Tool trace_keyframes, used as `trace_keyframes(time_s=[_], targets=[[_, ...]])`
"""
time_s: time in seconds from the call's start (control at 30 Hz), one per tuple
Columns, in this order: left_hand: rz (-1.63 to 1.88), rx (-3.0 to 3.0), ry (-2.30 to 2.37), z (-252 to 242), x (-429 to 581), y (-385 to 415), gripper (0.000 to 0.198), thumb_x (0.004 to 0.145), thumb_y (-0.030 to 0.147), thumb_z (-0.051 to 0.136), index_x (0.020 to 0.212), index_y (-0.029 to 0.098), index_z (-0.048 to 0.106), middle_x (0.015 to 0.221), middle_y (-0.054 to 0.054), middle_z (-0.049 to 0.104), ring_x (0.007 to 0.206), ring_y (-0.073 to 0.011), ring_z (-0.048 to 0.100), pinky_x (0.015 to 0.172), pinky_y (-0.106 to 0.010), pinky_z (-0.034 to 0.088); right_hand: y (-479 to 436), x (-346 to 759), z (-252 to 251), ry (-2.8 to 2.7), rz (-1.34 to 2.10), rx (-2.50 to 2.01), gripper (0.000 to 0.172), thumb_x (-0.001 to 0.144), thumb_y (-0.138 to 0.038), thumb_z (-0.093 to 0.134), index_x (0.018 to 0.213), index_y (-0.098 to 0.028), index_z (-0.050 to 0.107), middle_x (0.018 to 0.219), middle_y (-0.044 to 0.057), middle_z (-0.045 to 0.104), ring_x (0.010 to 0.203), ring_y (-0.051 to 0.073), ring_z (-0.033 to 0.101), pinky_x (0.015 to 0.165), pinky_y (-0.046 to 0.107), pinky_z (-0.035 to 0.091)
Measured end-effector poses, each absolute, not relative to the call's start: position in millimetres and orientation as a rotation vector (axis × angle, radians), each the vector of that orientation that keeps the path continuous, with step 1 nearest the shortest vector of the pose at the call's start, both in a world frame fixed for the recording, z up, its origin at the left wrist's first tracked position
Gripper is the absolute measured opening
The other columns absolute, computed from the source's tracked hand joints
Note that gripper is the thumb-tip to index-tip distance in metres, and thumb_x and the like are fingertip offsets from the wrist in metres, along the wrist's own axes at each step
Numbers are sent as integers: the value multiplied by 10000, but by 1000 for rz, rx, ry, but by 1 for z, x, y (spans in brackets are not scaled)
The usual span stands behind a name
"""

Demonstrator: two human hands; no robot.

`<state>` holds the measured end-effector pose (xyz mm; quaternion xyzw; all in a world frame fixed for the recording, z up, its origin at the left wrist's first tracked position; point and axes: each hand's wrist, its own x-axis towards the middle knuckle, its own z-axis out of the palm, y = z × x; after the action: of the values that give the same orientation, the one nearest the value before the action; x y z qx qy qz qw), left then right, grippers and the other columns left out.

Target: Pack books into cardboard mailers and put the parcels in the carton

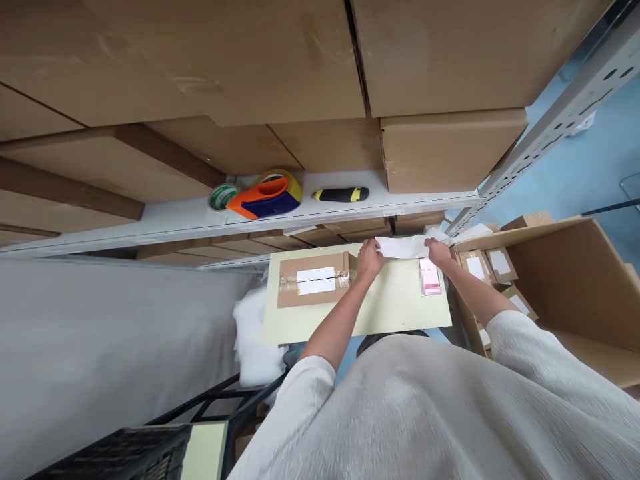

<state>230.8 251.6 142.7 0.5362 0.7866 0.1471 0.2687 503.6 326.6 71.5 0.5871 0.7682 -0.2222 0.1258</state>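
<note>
A white paper strip (403,247) is stretched between my two hands above the far edge of the pale yellow table (395,313). My left hand (370,259) grips its left end, and my right hand (438,253) pinches the right end. Left of my left hand lies a taped cardboard box (290,293) with a white label (316,281) on top. Just below my right hand rests a phone (430,277) with a lit pink and white screen. What is printed on the strip, if anything, cannot be made out.
Above the table runs a shelf (345,212) holding an orange and blue tape dispenser (265,197), a green tape roll (221,197), a black and yellow utility knife (341,194) and large cartons (435,150). At right, a big open carton (575,287) contains small labelled boxes. White packing material (257,333) hangs at left.
</note>
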Motion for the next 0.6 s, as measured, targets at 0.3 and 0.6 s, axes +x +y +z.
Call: trace_keyframes(time_s=[0.3, 0.6], targets=[[498, 1433, 2131, 156, 212, 241, 287, 846, -3, 606, 959, 261, 612, 1243, -74, 662, 1056, -270, 694, 888, -364, 506, 332, 506, 56, 2286, -617, 1710, 521, 926, -54, 530, 1418, -176, 653, 1324, 241, 690, 1160, 352, 708, 1023, 501, 531], [759, 1267, 2007, 158, 201, 229, 306, 787, 1, 623, 966, 249, 633, 1273, -70, 649, 1013, -238, 678, 950, -369, 527, 325, 514, 48, 2413, -778, 1834, 399, 905, -145, 565, 1258, -159, 751, 1661, 236, 486, 1506, 433, 447, 1211, 640, 400]])
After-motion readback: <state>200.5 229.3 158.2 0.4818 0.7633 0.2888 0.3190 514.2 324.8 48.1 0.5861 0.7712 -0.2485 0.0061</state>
